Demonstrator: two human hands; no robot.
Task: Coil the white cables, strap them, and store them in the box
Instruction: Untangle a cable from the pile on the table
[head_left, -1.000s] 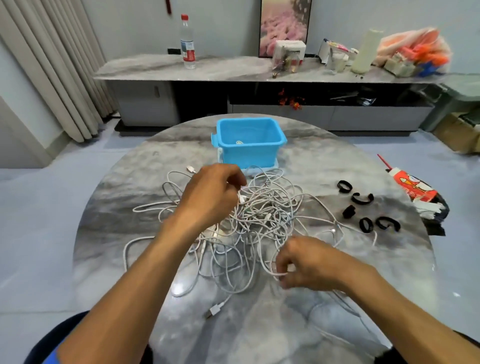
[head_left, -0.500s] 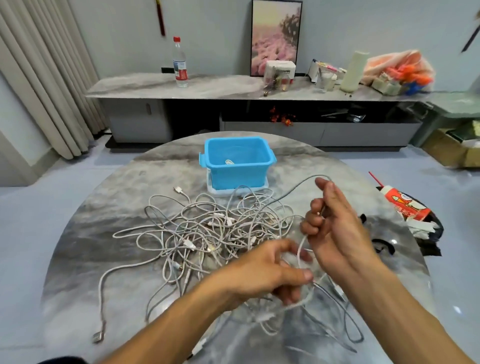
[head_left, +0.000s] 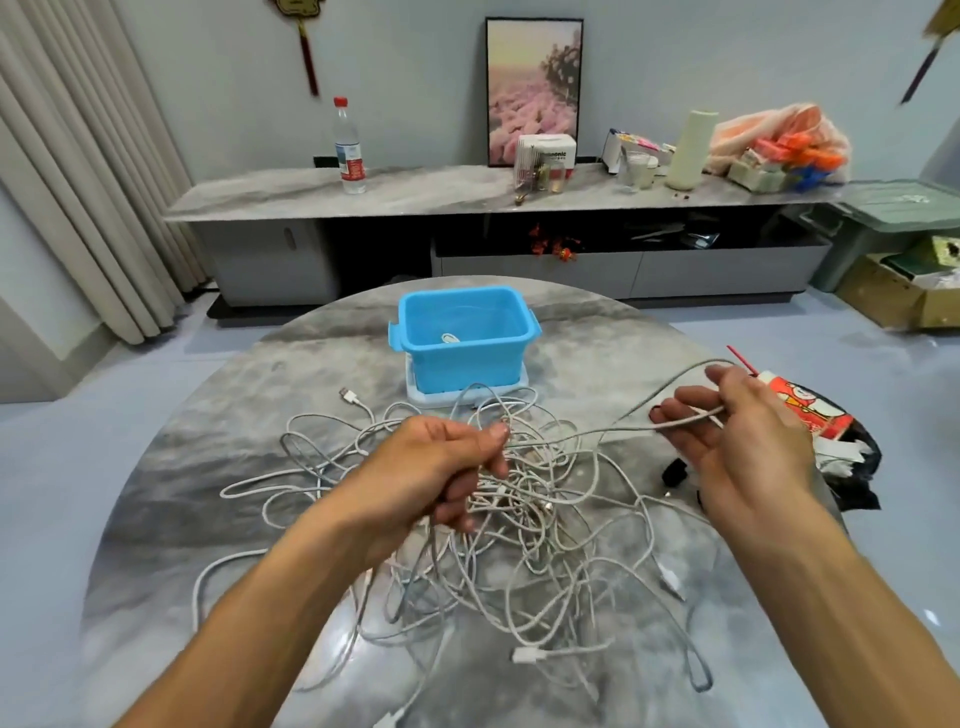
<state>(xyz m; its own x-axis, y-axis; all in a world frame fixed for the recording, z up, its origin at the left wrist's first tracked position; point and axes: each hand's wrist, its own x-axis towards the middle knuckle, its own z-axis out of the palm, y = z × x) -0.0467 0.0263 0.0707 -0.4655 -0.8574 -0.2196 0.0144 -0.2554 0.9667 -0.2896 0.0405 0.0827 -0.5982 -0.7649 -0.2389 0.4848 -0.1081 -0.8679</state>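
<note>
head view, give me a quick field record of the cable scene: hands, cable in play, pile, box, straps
left hand: left hand grips a white cable above the pile
right hand: right hand pinches the same cable farther along, fingers curled round it
cable in play: stretched between both hands, with a loop arcing over the right hand
pile: tangled white cables on the round table
box: blue box, open, behind the pile; one white coil inside
straps: one black strap partly visible beside the right hand
</note>
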